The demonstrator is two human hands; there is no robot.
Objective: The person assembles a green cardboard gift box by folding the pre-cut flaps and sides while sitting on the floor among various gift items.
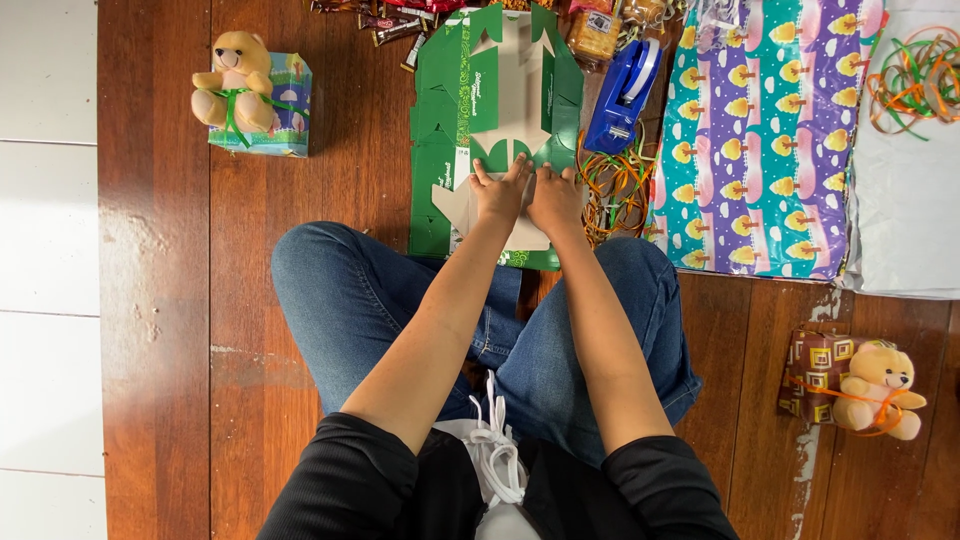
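Note:
A flattened green cardboard box (470, 90) with a pale inner side lies unfolded on the wooden floor in front of my knees. My left hand (497, 190) and my right hand (555, 195) rest side by side on its near end, palms down and fingers spread, pressing a pale flap flat. Neither hand grips anything. A blue tape dispenser (622, 97) lies just right of the box, and a tangle of green and orange ribbon (612, 188) sits beside my right hand.
Colourful wrapping paper (765, 140) lies at the right, with white paper (905, 210) and more ribbon (915, 80) beyond. A teddy bear tied to a wrapped gift (255, 100) sits far left; another teddy on a brown gift (860, 385) near right. Snack packets (400, 20) line the top.

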